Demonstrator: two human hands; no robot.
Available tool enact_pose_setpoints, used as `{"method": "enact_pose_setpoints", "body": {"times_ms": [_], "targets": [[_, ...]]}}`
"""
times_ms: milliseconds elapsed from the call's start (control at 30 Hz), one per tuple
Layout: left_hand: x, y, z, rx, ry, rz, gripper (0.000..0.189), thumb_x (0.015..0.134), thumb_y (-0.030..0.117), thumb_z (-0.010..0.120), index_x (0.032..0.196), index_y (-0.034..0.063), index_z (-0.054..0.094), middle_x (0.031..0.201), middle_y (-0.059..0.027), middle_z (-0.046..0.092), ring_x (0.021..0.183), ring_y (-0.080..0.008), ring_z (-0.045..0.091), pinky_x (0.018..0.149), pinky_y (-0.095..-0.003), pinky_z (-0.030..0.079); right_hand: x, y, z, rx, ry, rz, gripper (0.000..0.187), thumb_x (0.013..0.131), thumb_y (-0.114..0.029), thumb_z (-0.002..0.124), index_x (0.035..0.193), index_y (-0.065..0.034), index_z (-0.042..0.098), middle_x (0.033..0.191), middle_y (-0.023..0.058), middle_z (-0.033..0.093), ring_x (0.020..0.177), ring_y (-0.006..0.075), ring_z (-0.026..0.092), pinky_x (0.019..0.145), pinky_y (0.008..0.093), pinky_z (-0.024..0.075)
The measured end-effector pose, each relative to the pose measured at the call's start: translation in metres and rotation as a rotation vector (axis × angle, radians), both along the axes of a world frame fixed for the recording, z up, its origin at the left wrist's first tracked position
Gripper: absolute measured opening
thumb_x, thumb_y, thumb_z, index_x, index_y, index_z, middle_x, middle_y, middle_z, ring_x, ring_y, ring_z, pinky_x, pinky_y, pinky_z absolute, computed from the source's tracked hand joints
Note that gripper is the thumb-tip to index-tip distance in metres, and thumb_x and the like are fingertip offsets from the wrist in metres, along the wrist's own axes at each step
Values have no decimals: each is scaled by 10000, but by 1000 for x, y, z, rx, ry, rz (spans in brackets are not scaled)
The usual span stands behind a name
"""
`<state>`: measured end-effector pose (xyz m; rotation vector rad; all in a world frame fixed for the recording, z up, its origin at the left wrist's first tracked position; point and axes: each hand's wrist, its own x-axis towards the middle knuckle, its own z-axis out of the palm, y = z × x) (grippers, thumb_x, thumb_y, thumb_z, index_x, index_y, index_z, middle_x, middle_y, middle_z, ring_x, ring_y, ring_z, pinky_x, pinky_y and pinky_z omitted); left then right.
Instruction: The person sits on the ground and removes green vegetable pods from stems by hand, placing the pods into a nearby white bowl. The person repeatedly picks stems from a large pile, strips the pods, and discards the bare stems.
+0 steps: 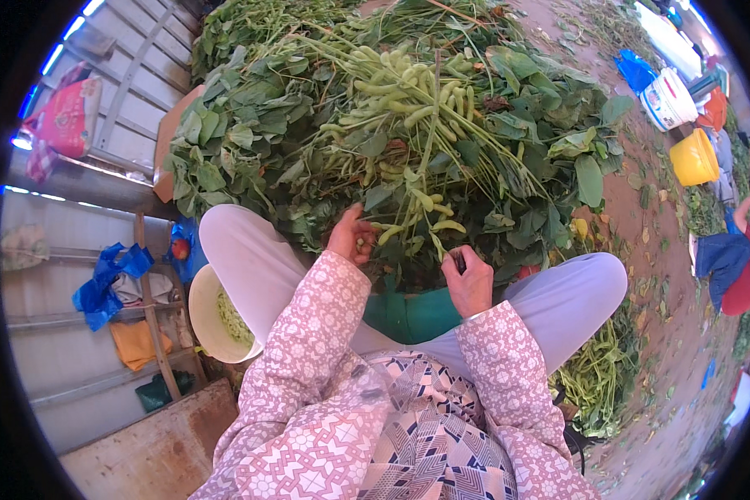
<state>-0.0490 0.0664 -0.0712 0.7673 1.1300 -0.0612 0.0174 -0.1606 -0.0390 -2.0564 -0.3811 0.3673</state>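
A large heap of green soybean plants (244,125) with leaves and pods lies before me. My right hand (469,278) is closed on the tip of a podded soybean stem (430,147), along with a small dark object (460,263) whose kind I cannot tell. The stem runs up and away over the heap. To the left of its lower pods (447,225), my left hand (351,237) is partly curled, with what look like pods at its fingers. Beside my left knee, a pale bucket (209,319) holds green pods (232,319). Green fabric (412,315) shows between my knees.
Stripped-looking stalks (600,369) lie beside my right thigh. A yellow bucket (694,157) and a white bucket (667,100) stand at the right, with a person in red (744,275) beyond. Blue bags (109,284) hang by a wooden post (153,306) at the left.
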Motion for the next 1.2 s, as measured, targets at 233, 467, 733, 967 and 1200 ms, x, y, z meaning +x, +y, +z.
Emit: {"method": "enact_pose_setpoints", "body": {"times_ms": [233, 467, 733, 967, 1200], "targets": [[7, -6, 7, 11, -202, -406, 126, 904, 161, 578, 862, 42, 579, 636, 9, 476, 447, -57, 327, 372, -200, 203, 5, -1, -5, -37, -34, 20, 178, 816, -185, 610, 870, -16, 598, 731, 175, 627, 687, 335, 630, 631, 371, 485], [2, -34, 8, 16, -311, -312, 111, 888, 143, 616, 841, 53, 571, 616, 33, 462, 420, -42, 306, 377, -197, 206, -1, 9, 13, 175, -56, 25, 253, 834, -239, 628, 938, -11, 599, 769, 159, 638, 673, 272, 625, 642, 329, 491], [-3, -63, 23, 108, -308, -373, 141, 862, 156, 654, 805, 69, 560, 584, 45, 429, 451, -33, 342, 388, -198, 205, 9, 24, -3, 73, 128, 31, 333, 806, -273, 671, 936, 28, 614, 719, 99, 621, 631, 146, 552, 625, 305, 461], [-3, -50, 27, 90, -292, -378, 262, 911, 292, 580, 838, 41, 593, 583, 18, 466, 427, -60, 346, 389, -207, 210, 28, 15, 16, 243, 321, 287, 265, 808, -198, 668, 948, 24, 631, 724, -13, 585, 662, 46, 479, 616, 221, 427], [9, -33, 42, -33, -263, -503, 271, 910, 292, 521, 882, 32, 588, 720, -33, 557, 484, -84, 413, 383, -208, 259, 43, 17, 25, 80, 128, 468, 348, 773, -223, 671, 1026, 11, 624, 858, 176, 653, 731, 244, 625, 702, 336, 485]]}}
